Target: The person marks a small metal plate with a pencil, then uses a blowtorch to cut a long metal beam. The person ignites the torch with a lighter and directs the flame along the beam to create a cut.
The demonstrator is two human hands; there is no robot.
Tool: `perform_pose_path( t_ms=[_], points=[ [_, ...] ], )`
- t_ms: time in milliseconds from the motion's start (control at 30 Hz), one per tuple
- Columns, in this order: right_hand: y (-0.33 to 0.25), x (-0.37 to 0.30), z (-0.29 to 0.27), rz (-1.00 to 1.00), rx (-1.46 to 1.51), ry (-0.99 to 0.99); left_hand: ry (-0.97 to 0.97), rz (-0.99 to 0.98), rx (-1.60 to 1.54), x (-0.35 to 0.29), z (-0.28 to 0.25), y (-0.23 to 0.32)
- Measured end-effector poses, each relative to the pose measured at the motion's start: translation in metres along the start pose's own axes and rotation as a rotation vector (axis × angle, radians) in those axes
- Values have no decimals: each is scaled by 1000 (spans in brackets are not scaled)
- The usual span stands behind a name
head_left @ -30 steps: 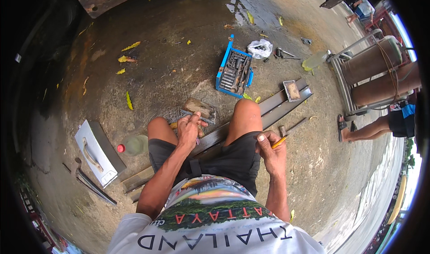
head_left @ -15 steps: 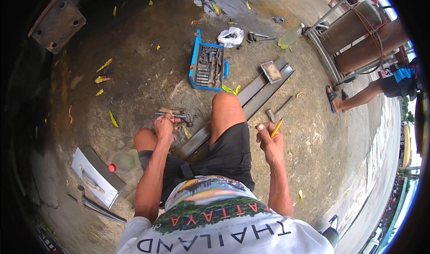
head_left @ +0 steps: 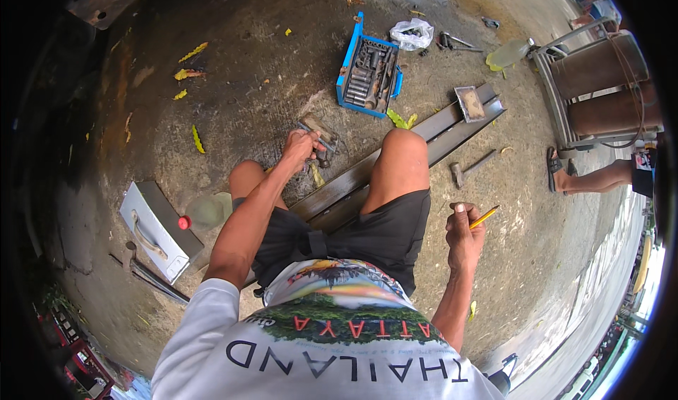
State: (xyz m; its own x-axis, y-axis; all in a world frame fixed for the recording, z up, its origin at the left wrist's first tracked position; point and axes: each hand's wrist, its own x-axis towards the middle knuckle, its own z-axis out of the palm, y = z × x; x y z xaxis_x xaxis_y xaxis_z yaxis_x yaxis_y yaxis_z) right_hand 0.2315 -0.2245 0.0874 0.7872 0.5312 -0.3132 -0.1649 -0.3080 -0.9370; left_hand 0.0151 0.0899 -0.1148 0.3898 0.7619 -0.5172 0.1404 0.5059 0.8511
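Observation:
My left hand [head_left: 304, 148] is closed around a slim grey metal bar [head_left: 326, 144], low over the concrete beside my left knee. Just beyond it lies a small worn block [head_left: 321, 127], partly hidden by the fingers. A yellow pencil [head_left: 486, 216] is pinched between the thumb and fingers of my right hand [head_left: 464, 239], raised to the right of my right knee. Two long steel bars [head_left: 438, 128] run diagonally beneath my right leg, with a small square metal plate [head_left: 470, 104] on their far end.
An open blue toolbox [head_left: 371, 75] of sockets stands ahead, next to a white plastic bag [head_left: 412, 33]. A hammer [head_left: 472, 168] lies to the right. At left are a grey metal box [head_left: 159, 227] and a red-capped bottle [head_left: 205, 212]. Gas cylinders [head_left: 600, 68] and a person's leg [head_left: 597, 176] appear at right.
The whole view has shifted, so the scene sits farther right and higher. My left hand has moved slightly forward and the bar has turned. The pencil now leans closer to level.

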Motion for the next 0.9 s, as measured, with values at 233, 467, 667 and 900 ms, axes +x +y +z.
perform_pose_path(
  t_ms=[233, 467, 667, 900],
  points=[
    [5, -2, -20, 52, -27, 58, -333, -99, 244, 40, -10, -16],
    [11, 5, -30, 83, -55, 64, -211, -178, 343, 78, -48, -65],
    [12, 15, -34, 56, -70, 85, -23, -241, 519, 74, -31, -54],
    [12, 16, -33, 64, -68, 76, 14, -240, 420, 83, -43, -66]
  ],
)
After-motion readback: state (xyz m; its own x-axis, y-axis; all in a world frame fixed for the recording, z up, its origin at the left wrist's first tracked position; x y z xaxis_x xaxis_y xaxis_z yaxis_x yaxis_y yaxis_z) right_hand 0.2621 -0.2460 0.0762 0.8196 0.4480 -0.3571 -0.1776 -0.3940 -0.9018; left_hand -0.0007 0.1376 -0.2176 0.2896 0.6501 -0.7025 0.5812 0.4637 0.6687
